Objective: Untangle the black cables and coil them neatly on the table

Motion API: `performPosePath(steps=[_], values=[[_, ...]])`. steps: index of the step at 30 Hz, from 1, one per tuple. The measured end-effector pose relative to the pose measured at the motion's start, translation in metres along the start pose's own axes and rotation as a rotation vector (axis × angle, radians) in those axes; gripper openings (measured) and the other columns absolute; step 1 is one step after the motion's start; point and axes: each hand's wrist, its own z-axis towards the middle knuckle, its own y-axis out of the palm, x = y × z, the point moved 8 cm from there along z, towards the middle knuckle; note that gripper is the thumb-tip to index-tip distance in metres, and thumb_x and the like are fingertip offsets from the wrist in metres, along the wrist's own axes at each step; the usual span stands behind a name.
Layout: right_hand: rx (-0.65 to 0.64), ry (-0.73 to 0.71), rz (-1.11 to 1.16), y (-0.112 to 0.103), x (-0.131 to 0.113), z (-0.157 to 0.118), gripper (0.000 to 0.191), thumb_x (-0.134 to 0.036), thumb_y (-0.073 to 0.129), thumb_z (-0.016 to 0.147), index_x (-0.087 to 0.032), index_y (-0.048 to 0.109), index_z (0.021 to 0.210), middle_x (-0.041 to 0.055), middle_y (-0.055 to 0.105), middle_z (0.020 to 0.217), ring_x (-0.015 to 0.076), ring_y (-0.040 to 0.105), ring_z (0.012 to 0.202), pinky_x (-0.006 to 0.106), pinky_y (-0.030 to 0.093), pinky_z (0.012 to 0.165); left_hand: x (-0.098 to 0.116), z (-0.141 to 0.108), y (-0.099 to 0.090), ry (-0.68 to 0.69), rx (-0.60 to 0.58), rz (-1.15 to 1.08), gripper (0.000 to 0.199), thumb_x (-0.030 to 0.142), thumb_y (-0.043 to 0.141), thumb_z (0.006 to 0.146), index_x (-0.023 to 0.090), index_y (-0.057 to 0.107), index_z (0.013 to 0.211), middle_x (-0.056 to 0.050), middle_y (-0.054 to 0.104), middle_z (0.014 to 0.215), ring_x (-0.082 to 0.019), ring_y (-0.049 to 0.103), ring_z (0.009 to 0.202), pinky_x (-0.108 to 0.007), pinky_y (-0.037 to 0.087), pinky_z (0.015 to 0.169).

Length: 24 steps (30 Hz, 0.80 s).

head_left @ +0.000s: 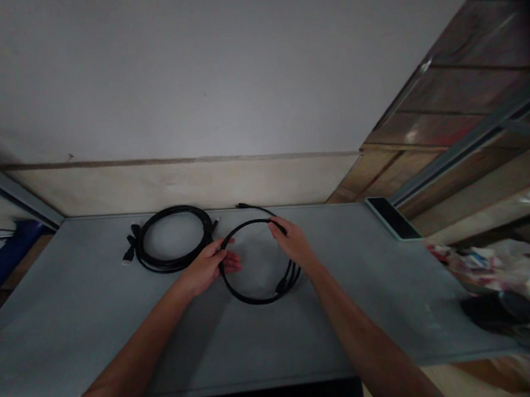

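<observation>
Between my two hands a black cable forms a round loop above the grey table. My left hand pinches the loop's left side between thumb and index finger, its other fingers loosely spread beneath. On the upper right of the loop, my right hand is closed around the cable. One cable end with a dark plug lies free behind the loop, near the table's back edge. Another connector hangs at the loop's lower right. Left of my hands, a second black cable lies coiled on the table, its plugs sticking out at both sides.
The grey table meets a pale wall at its back. A phone-like device with a light green edge lies at the right back corner. Plastic bags and a blurred dark object are at the right edge. Metal posts rise at both sides.
</observation>
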Motion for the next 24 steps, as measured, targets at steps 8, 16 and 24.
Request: performPosePath(steps=[8, 16, 24], values=[[-0.120, -0.306, -0.282, 0.017, -0.030, -0.014, 0.025, -0.039, 0.053, 0.094, -0.022, 0.070, 0.095, 0.0075, 0.070, 0.093, 0.0217, 0.061, 0.083, 0.034, 0.044, 0.082, 0.006, -0.007, 0.006, -0.019, -0.117, 0.117, 0.045, 0.040, 0.068, 0.085, 0.012, 0.057, 0.119, 0.001, 0.056, 0.071, -0.006, 0.045, 0.048, -0.021, 0.034, 0.047], [0.011, -0.047, -0.087, 0.007, -0.009, -0.005, 0.028, -0.044, 0.051, 0.089, -0.022, 0.062, 0.076, 0.0009, 0.053, 0.058, 0.0178, 0.049, 0.058, 0.028, 0.036, 0.055, 0.013, -0.003, 0.009, 0.045, -0.058, 0.205, 0.044, 0.035, 0.071, 0.080, 0.009, 0.060, 0.115, 0.004, 0.048, 0.070, -0.003, 0.038, 0.050, -0.019, 0.024, 0.047], [0.226, 0.023, 0.015, -0.027, -0.005, -0.001, 0.041, -0.059, 0.048, 0.088, -0.021, 0.059, 0.082, -0.0010, 0.044, 0.052, 0.0171, 0.043, 0.052, 0.028, 0.030, 0.049, 0.016, 0.001, 0.007, 0.215, -0.035, 0.626, 0.018, 0.030, 0.060, 0.085, 0.015, 0.063, 0.093, -0.004, 0.066, 0.079, -0.017, 0.063, 0.072, -0.030, 0.049, 0.071]])
